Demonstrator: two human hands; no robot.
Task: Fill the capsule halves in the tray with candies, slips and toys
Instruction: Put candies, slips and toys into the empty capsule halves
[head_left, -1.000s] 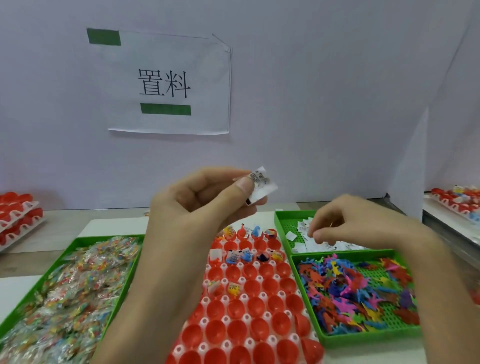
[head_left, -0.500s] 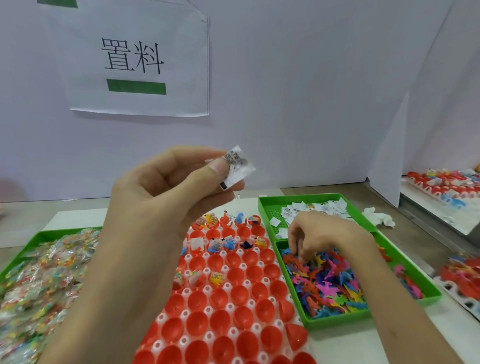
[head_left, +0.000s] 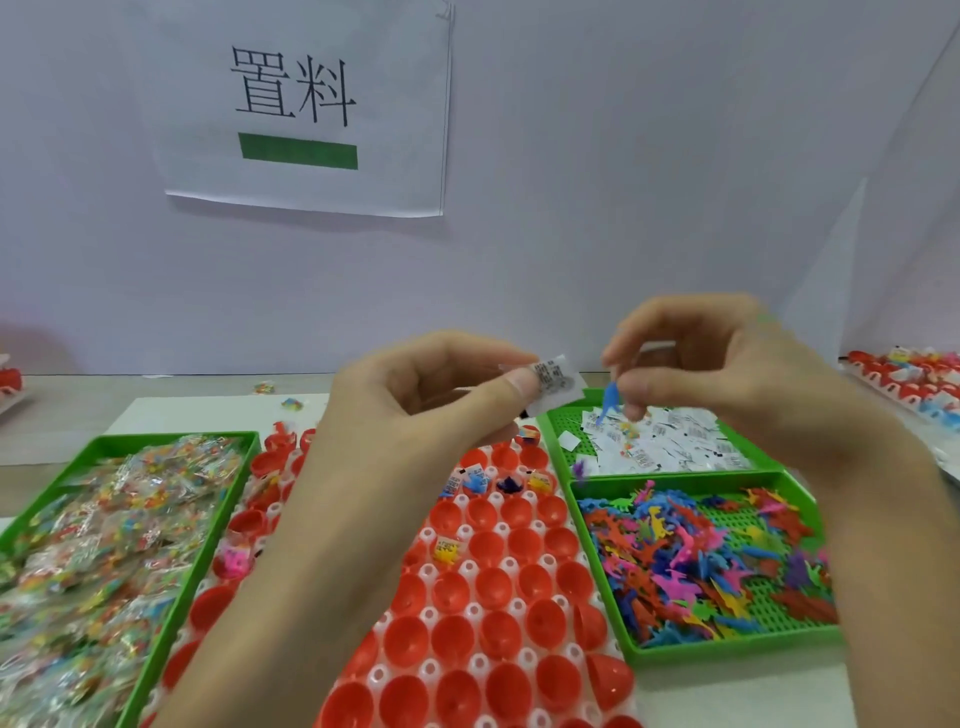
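Note:
My left hand is raised over the capsule tray and pinches a small white printed slip between thumb and fingers. Close beside it, my right hand pinches a small blue toy that hangs from its fingertips, just right of the slip. The white tray holds rows of red capsule halves; a few at the far end hold slips and toys, such as one with a yellow piece. My left forearm hides part of the tray.
A green tray of wrapped candies lies at the left. At the right, one green tray holds white slips and a nearer one holds coloured plastic toys. More filled red capsules sit at the far right. A paper sign hangs on the wall.
My right hand has risen from the toy tray with a blue toy and come up beside the slip in my left hand. The left hand keeps its hold on the slip.

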